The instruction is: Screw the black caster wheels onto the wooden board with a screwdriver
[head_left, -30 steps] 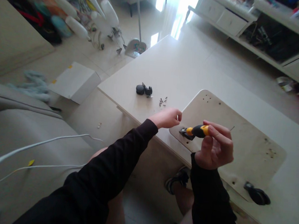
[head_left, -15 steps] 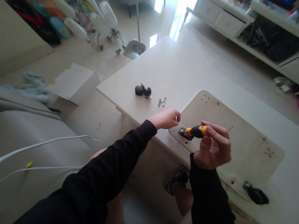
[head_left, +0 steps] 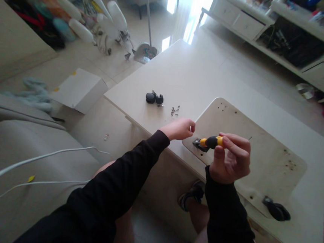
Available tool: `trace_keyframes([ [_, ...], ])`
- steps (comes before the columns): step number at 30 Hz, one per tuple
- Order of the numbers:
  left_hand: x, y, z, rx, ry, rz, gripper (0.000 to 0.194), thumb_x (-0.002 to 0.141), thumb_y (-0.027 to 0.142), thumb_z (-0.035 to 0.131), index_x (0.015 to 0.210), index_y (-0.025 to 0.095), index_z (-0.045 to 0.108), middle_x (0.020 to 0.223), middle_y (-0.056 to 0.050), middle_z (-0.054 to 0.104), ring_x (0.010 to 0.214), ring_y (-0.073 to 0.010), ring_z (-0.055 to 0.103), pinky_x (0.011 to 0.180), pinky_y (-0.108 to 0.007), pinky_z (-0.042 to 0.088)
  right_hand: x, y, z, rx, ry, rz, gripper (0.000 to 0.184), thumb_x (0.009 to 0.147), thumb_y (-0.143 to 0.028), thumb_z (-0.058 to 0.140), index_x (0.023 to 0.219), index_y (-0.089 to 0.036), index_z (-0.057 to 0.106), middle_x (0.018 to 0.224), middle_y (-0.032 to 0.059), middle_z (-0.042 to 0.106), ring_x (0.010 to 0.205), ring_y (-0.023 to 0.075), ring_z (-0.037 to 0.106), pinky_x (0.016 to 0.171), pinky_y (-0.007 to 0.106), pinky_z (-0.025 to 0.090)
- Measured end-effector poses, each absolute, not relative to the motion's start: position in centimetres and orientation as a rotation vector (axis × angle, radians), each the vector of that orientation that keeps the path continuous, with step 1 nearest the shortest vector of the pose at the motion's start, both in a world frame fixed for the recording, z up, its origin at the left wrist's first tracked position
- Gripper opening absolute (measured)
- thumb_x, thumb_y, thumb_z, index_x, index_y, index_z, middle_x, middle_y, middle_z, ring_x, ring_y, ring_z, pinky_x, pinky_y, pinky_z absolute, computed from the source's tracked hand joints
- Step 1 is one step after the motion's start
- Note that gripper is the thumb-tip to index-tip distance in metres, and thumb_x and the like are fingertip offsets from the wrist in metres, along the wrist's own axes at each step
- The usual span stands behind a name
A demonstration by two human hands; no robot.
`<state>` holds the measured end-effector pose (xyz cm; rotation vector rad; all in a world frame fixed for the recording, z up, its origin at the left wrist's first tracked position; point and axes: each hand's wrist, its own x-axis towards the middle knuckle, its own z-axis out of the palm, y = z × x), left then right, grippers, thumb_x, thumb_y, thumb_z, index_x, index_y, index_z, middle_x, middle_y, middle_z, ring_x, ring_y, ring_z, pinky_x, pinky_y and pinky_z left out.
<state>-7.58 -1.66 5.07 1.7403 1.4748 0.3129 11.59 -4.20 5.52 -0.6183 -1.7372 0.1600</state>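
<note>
In my right hand [head_left: 231, 158] is a screwdriver [head_left: 212, 142] with a yellow and black handle, gripped near its end by the fingertips. Its tip points at a black caster [head_left: 203, 147] by the near left corner of the pale board [head_left: 242, 140]; the exact contact is hidden. My left hand [head_left: 180, 129] rests at the board's left edge with curled fingers, and whatever they may hold is too small to name. A second caster [head_left: 278, 210] sits at the board's near right corner. Several screws [head_left: 175, 110] and loose black casters [head_left: 154, 97] lie on the table.
The board lies on a white table [head_left: 183, 70]. A white box [head_left: 79, 90] stands on the floor to the left, beside a grey sofa [head_left: 35, 140] with white cables. Behind are a long-handled dustpan [head_left: 145, 53] and a white cabinet [head_left: 244, 24].
My right hand has shifted its fingers slightly on the screwdriver handle. The left hand, board and loose parts look unmoved.
</note>
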Motion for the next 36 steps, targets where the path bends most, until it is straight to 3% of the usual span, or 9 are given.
trace_keyframes([
  [4,-7.59,-1.65,5.1,1.749,1.465,0.311,0.025,0.095,0.012,0.062,0.111,0.016,0.081,0.113,-0.008,0.082,0.096,-0.0195,0.073,0.086,-0.028,0.055,11.7,-4.28,5.83,-0.631,-1.682,0.09,0.026,0.084,-0.027,0.086,0.106,-0.027,0.072,0.095,0.0017,0.069,0.089,0.0215,0.069,0.074,0.04,0.06],
  [10,-7.54,-1.74,5.46,1.746,1.472,0.308,0.025,0.095,0.012,0.062,0.111,0.017,0.08,0.113,-0.008,0.082,0.097,-0.0194,0.074,0.087,-0.028,0.056,11.4,-4.25,5.53,-0.57,-1.733,0.182,0.023,0.099,-0.025,0.062,0.122,-0.027,0.068,0.114,0.0077,0.076,0.104,0.0276,0.078,0.083,0.05,0.065],
  [12,-7.54,-1.75,5.47,1.746,1.471,0.31,0.024,0.095,0.013,0.062,0.11,0.017,0.08,0.112,-0.008,0.082,0.097,-0.0195,0.074,0.088,-0.028,0.056,11.29,-4.15,5.55,-0.547,-1.729,0.158,0.024,0.097,-0.023,0.065,0.121,-0.027,0.069,0.113,0.0071,0.077,0.104,0.0283,0.079,0.085,0.053,0.066],
  [18,-7.56,-1.66,5.33,1.746,1.473,0.312,0.025,0.095,0.012,0.062,0.11,0.016,0.08,0.113,-0.009,0.081,0.096,-0.0193,0.073,0.086,-0.028,0.056,11.3,-4.34,5.94,-0.582,-1.613,0.089,0.025,0.081,-0.02,0.088,0.1,-0.026,0.073,0.096,0.0013,0.068,0.09,0.0218,0.073,0.072,0.041,0.063],
  [23,-7.54,-1.66,5.32,1.759,1.462,0.31,0.025,0.095,0.012,0.062,0.112,0.015,0.08,0.113,-0.009,0.081,0.097,-0.02,0.073,0.086,-0.029,0.056,11.22,-4.47,5.65,-0.573,-1.641,0.2,0.02,0.095,-0.021,0.067,0.115,-0.025,0.072,0.114,0.0087,0.079,0.101,0.0271,0.079,0.077,0.047,0.066],
  [27,-7.48,-1.71,5.34,1.755,1.472,0.306,0.025,0.095,0.012,0.062,0.111,0.016,0.08,0.113,-0.009,0.081,0.098,-0.0201,0.073,0.089,-0.029,0.056,11.21,-4.14,5.51,-0.51,-1.684,0.219,0.026,0.095,-0.019,0.067,0.119,-0.025,0.072,0.117,0.0093,0.081,0.105,0.029,0.081,0.085,0.052,0.066],
  [36,-7.54,-1.74,4.88,1.796,1.549,0.255,0.025,0.094,0.013,0.061,0.111,0.019,0.08,0.113,-0.009,0.081,0.103,-0.0223,0.073,0.09,-0.031,0.056,11.48,-4.37,5.57,-0.57,-1.7,0.235,0.024,0.095,-0.02,0.068,0.118,-0.025,0.071,0.112,0.0086,0.08,0.097,0.0255,0.08,0.075,0.043,0.063],
])
